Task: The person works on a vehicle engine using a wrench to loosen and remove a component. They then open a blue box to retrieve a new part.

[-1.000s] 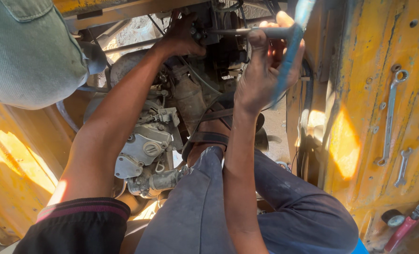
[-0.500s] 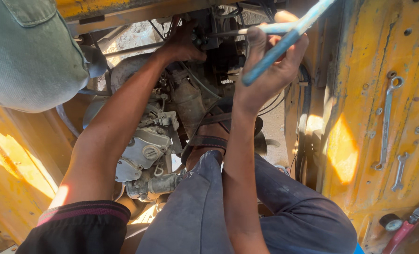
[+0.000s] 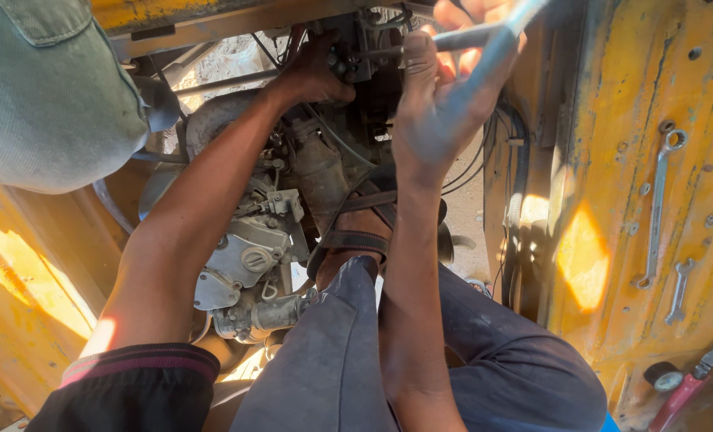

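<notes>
My left hand (image 3: 312,76) reaches up into the greasy engine (image 3: 260,248), gripping a small metal part near the top, next to wires. My right hand (image 3: 440,104) is closed around a long pale metal tool handle (image 3: 492,48) that slants up to the top edge; its far end is out of view. A thin metal rod (image 3: 468,36) runs across just above my fingers. My knee in grey trousers (image 3: 348,352) and a sandalled foot (image 3: 356,232) lie below the hands.
Two spanners (image 3: 659,208) (image 3: 678,292) lie on the yellow metal panel at right. A red-handled tool (image 3: 688,388) sits at the bottom right corner. Another person's green-grey trouser leg (image 3: 44,88) fills the upper left. Black cables (image 3: 512,200) hang beside the panel.
My right hand has swung the tool handle from pointing downward to slanting up and to the right. My left hand has stayed on the part at the engine's top.
</notes>
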